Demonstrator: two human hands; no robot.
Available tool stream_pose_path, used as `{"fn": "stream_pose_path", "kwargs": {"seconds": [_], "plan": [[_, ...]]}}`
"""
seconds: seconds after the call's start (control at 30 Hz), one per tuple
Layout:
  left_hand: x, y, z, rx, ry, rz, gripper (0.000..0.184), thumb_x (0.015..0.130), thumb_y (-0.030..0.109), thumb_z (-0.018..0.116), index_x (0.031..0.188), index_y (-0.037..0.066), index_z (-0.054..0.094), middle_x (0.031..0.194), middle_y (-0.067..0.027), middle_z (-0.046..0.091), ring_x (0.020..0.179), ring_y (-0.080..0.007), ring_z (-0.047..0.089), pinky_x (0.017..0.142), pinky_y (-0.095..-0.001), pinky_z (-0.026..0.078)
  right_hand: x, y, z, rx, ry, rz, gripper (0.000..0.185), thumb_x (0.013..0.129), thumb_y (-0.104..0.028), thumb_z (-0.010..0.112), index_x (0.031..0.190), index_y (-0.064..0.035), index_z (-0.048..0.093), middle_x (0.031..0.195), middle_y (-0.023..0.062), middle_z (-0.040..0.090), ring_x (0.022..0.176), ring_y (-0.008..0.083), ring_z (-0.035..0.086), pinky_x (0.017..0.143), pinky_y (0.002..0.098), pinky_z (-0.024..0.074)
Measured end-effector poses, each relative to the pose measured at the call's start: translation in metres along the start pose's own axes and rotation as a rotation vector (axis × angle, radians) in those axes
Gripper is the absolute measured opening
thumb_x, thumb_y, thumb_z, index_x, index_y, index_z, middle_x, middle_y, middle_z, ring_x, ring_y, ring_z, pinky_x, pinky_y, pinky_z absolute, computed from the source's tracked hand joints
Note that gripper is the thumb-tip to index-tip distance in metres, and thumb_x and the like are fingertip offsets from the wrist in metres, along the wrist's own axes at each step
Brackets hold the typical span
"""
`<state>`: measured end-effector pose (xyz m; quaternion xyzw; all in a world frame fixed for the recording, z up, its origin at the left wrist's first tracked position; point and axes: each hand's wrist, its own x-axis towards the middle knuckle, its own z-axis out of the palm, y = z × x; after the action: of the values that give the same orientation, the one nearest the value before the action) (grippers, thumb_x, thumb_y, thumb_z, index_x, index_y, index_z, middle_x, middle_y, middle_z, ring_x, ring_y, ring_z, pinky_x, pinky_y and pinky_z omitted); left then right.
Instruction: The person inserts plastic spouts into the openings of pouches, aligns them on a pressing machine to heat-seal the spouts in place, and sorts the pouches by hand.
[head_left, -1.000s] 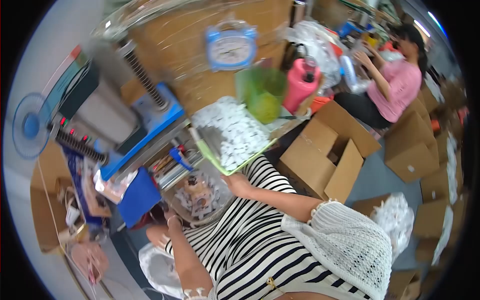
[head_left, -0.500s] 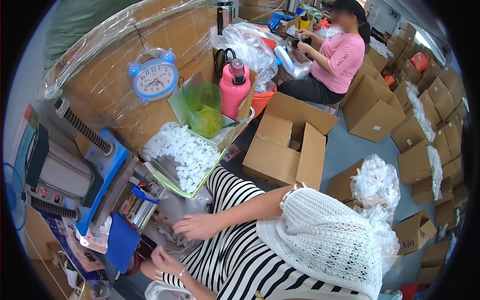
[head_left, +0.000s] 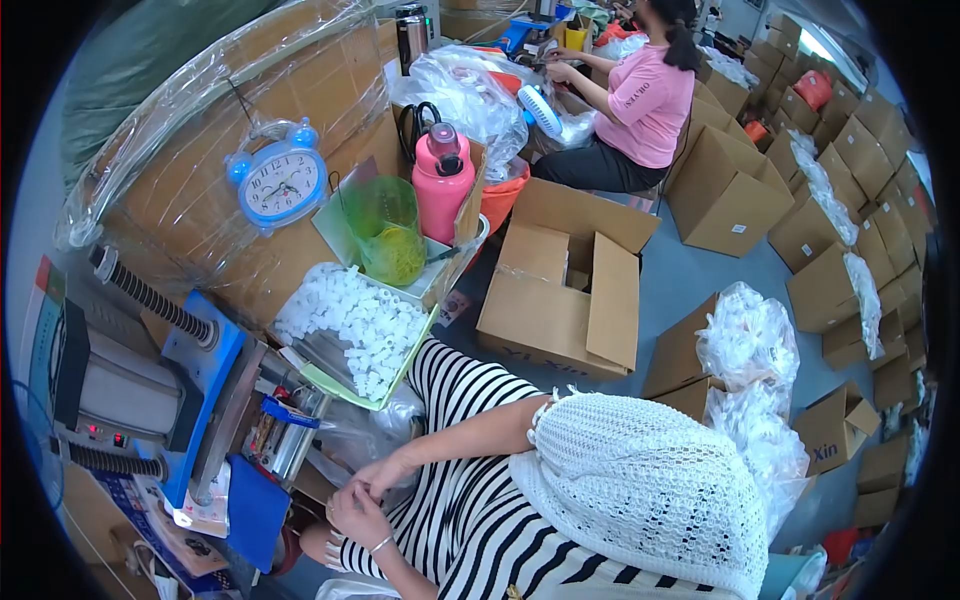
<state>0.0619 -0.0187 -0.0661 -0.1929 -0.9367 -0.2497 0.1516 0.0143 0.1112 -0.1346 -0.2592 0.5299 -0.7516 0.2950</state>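
My two hands meet above my striped lap, close to a clear plastic bag (head_left: 355, 428). Fingers of my right hand (head_left: 385, 478) are curled and touch my left hand; anything between them is too small or hidden to make out. My left hand (head_left: 358, 515), with a bracelet at the wrist, is closed with its fingertips against the right one. Beyond them, a light green tray (head_left: 378, 402) holds many small white plastic pieces (head_left: 345, 325). To the left stands a press-like machine with a blue plate (head_left: 195, 390) and spring-wrapped posts.
Behind the tray are a green translucent cup (head_left: 385, 225), a pink bottle (head_left: 443, 185) and a blue alarm clock (head_left: 280, 183) on wrapped cardboard. An open carton (head_left: 540, 310) stands on the floor. A person in pink (head_left: 640, 100) sits farther back; stacked cartons (head_left: 860, 240) line the right.
My right hand has moved down to my left hand, and the two now touch. The view has shifted slightly. The person in pink has turned farther away.
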Motion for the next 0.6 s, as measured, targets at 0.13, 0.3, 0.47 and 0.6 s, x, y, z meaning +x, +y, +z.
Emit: {"fn": "stream_pose_path", "kwargs": {"seconds": [0.13, 0.3, 0.47, 0.6], "plan": [[0.01, -0.004, 0.012, -0.359, -0.094, -0.101, 0.016, 0.09, 0.015, 0.059, 0.093, 0.0, 0.064, 0.091, -0.013, 0.064, 0.092, -0.0238, 0.059, 0.08, -0.0349, 0.045, 0.001, 0.009, -0.005, -0.278, 0.093, 0.07, 0.022, 0.087, -0.011, 0.051, 0.105, -0.0002, 0.056, 0.102, 0.0092, 0.06, 0.083, 0.0145, 0.056, 0.068, 0.0337, 0.0469], [0.009, -0.045, 0.045, -1.093, 0.203, -0.61, 0.021, 0.093, 0.014, 0.057, 0.103, -0.001, 0.065, 0.102, -0.0119, 0.066, 0.098, -0.0181, 0.06, 0.085, -0.0292, 0.047, -0.001, -0.027, -0.01, -0.381, 0.265, 0.289, 0.023, 0.093, -0.018, 0.043, 0.103, 0.0001, 0.054, 0.1, 0.0162, 0.059, 0.09, 0.0238, 0.058, 0.076, 0.0376, 0.0458], [-0.001, -0.061, 0.074, -0.828, -0.034, -0.528, 0.026, 0.094, 0.014, 0.057, 0.112, -0.003, 0.063, 0.106, -0.0096, 0.066, 0.094, -0.0142, 0.061, 0.085, -0.0261, 0.047, -0.001, -0.03, -0.007, -0.725, 0.503, 0.15, 0.025, 0.097, -0.021, 0.039, 0.106, -0.0008, 0.05, 0.099, 0.0205, 0.057, 0.089, 0.035, 0.058, 0.075, 0.0407, 0.0464], [0.004, -0.071, 0.071, -0.724, 0.026, -0.654, 0.024, 0.093, 0.011, 0.058, 0.112, -0.003, 0.062, 0.101, -0.0072, 0.066, 0.089, -0.0137, 0.061, 0.082, -0.0264, 0.048, -0.004, -0.025, -0.011, -1.041, 0.586, -0.048, 0.025, 0.097, -0.021, 0.036, 0.109, -0.0022, 0.048, 0.098, 0.0208, 0.056, 0.086, 0.0396, 0.055, 0.075, 0.0427, 0.0456]]}}
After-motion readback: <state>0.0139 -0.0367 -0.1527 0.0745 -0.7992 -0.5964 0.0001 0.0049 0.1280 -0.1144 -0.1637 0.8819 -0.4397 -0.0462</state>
